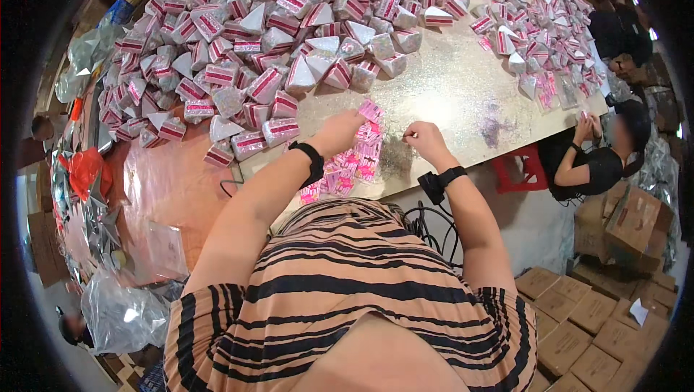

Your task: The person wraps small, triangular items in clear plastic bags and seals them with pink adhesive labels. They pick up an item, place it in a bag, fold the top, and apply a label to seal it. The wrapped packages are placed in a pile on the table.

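Observation:
My left hand [343, 133] is over a loose heap of small pink printed cards [350, 173] at the table's near edge. Its fingers are closed at the edge of one pink card [371, 110], which sticks out past the fingertips. To the right, my right hand [428, 142] is just above the tabletop with thumb and fingers pinched together. Whatever is in that pinch, if anything, is too small to make out. Beyond my left hand lies a big pile of wedge-shaped, cake-slice-like pieces [264, 84], white and silvery with pink-red bands, in clear wrapping.
A second heap of wrapped wedges [535, 30] covers the table's [448, 88] far right. At the right edge sits another person [606, 160], hands raised near the table, beside a red stool [522, 169]. Cardboard boxes [578, 320] stand at lower right, clear plastic bags [123, 312] at lower left.

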Demonstrator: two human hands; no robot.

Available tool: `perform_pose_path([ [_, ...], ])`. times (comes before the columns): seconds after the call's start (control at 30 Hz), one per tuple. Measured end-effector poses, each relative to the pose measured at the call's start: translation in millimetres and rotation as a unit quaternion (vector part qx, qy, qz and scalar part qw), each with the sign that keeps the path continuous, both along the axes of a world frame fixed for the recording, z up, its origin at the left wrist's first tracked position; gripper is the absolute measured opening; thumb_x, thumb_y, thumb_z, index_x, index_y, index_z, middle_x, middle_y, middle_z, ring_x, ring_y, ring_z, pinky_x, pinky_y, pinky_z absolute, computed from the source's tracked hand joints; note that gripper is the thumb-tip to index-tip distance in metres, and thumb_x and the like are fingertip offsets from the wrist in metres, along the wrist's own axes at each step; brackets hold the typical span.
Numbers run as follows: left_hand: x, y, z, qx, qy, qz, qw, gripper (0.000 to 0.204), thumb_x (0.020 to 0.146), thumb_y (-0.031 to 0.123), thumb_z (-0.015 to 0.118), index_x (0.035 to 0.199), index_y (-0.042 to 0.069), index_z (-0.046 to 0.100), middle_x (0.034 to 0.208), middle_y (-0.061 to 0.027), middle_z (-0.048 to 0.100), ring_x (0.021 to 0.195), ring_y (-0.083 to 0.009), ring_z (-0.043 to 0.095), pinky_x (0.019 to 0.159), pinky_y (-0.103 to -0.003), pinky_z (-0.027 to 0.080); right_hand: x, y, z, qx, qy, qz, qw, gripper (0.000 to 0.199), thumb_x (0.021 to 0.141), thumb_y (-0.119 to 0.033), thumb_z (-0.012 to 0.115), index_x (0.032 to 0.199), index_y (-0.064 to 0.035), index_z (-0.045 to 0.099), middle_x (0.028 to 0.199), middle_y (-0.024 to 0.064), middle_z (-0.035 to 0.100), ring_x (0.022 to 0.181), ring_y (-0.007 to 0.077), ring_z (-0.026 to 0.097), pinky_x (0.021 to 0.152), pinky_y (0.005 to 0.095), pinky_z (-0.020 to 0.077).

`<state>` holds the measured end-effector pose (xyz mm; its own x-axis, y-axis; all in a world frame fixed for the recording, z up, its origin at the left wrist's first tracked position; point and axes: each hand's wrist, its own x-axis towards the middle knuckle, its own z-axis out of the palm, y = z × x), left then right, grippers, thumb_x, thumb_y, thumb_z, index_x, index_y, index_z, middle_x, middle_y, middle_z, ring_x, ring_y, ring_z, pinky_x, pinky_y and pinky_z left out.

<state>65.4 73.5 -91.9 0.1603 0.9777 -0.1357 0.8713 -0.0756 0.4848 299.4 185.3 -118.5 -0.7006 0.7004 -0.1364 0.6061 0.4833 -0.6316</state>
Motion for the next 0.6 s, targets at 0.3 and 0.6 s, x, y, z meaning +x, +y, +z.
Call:
perform_pose_path([
  [0.3, -29, -20, -13, -0.085, -0.307, 0.132, 0.939, 0.039, 0.071, 0.02, 0.076, 0.101, 0.001, 0.062, 0.091, -0.0111, 0.063, 0.08, -0.0212, 0.061, 0.072, -0.033, 0.049, 4, 3, 24, -0.21, 0.13, -0.096, 0.964, 0.012, 0.074, -0.011, 0.068, 0.077, 0.0002, 0.069, 0.064, 0.0045, 0.063, 0.055, 0.0105, 0.056, 0.05, 0.0253, 0.0446],
  [0.6, -25, -25, 22, -0.165, -0.529, 0.235, 0.798, 0.047, 0.078, 0.022, 0.073, 0.113, -0.002, 0.054, 0.089, -0.0059, 0.063, 0.075, -0.0113, 0.059, 0.067, -0.025, 0.049, -8, 5, 23, -0.308, 0.139, -0.107, 0.935, 0.013, 0.08, -0.013, 0.064, 0.082, -0.0009, 0.069, 0.073, 0.0049, 0.067, 0.053, 0.0074, 0.054, 0.049, 0.0219, 0.0433],
])
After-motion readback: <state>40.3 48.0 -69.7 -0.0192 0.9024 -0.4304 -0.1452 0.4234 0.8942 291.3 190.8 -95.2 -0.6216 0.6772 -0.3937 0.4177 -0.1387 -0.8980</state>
